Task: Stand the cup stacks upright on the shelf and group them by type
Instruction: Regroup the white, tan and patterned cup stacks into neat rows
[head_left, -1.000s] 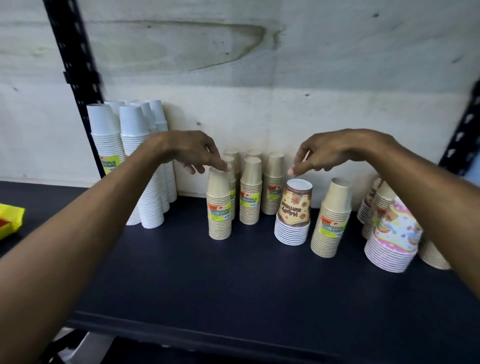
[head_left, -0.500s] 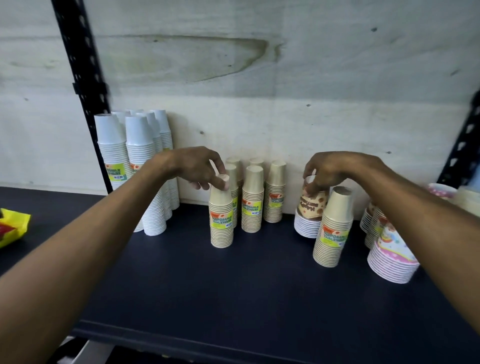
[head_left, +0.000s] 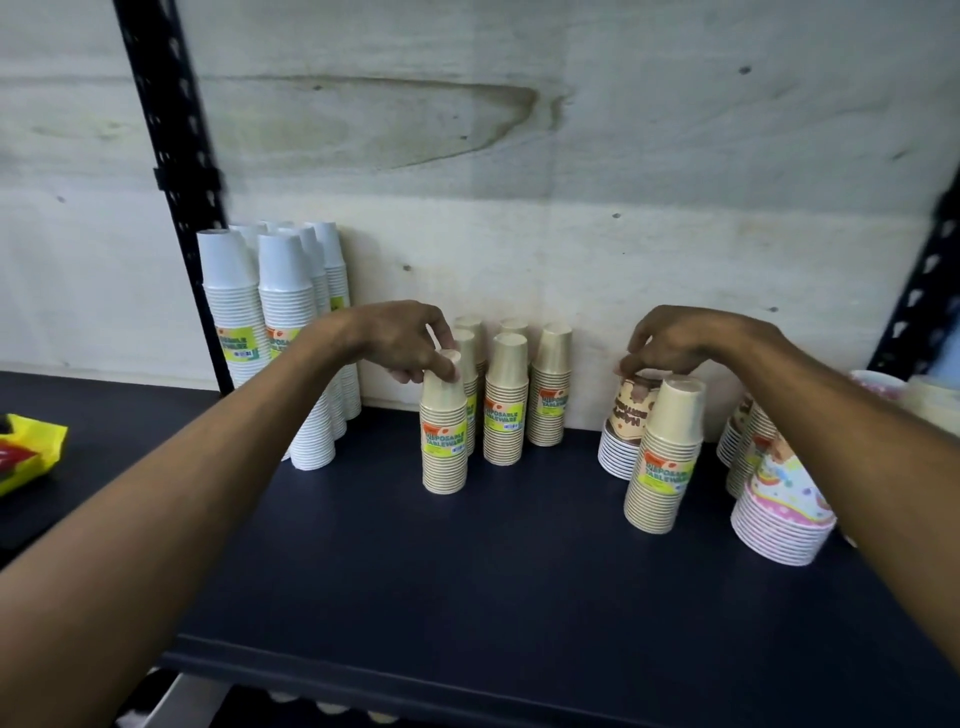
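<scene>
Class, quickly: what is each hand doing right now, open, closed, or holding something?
Left hand: fingers pinch the top of the front beige cup stack.
Right hand: fingers grip the top of the brown-printed cup stack.

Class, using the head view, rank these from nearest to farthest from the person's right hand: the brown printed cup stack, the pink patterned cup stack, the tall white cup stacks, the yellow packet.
1. Brown printed cup stack: directly under the right hand, its fingers on top.
2. Pink patterned cup stack: lower right, nearer the shelf front.
3. Tall white cup stacks: far left, against the wall.
4. Yellow packet: left edge.
</scene>
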